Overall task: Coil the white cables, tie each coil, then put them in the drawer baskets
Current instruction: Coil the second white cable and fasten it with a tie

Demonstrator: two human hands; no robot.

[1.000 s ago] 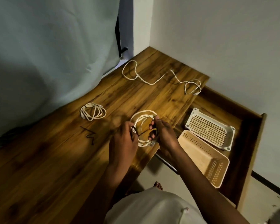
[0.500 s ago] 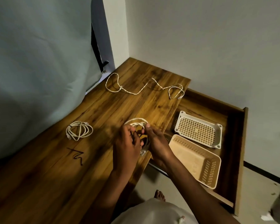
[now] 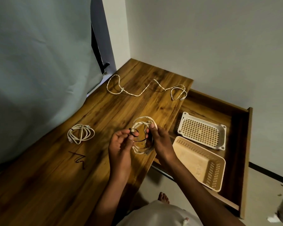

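Both hands work above the near right edge of the wooden worktop (image 3: 59,185). Held coil (image 3: 143,136) of white cable: several loops, raised off the worktop between the 2 hands, standing roughly on edge.

Left hand (image 3: 119,147): grip pinching, thumb and fingertips closed on a thin black tie (image 3: 135,136) at the coil's left side. The tie loops around the bundle there and a dark strand runs right across the coil's opening. Whether it is knotted cannot be told.

Right hand (image 3: 161,142): grip pinching, thumb and fingers curled on the coil's right side; the dark strand ends near these fingers, contact with it not clear.

Other cables:
- Second coil (image 3: 80,133) lies flat on the worktop, well left of the hands, with a dark band on its upper left.
- Loose cable (image 3: 137,93), uncoiled, snakes across the far end of the worktop; its plug end sits at the right edge by the drawer.
- Spare black tie (image 3: 78,158), bent in a zigzag, lies on the worktop near the second coil, closer to the person.

Open drawer (image 3: 243,144) to the right of the worktop holds 2 baskets side by side: white basket (image 3: 224,137) farther away, beige basket (image 3: 214,176) nearer. No cable is in either basket.
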